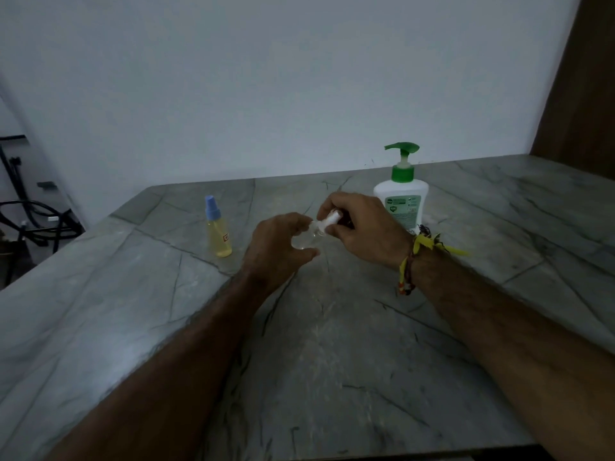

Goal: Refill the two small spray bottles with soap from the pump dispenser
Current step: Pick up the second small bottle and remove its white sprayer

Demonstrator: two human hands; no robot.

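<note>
Above the middle of the marble table, my left hand [278,246] grips a small clear spray bottle [304,240] by its body, tilted to the right. My right hand [361,227] pinches that bottle's white spray cap [331,221]. Whether the cap is screwed on or loose cannot be told. A second small spray bottle [218,227] with yellow liquid and a blue cap stands upright to the left, apart from both hands. The white pump dispenser [401,194] with a green pump head stands behind my right hand, partly hidden by it.
The grey marble table [332,361] reaches a pale wall at the back; its left edge runs diagonally. Dark metal frames and cables [30,214] lie on the floor at far left. A brown wooden panel [582,94] stands at right. Thread bands circle my right wrist [412,261].
</note>
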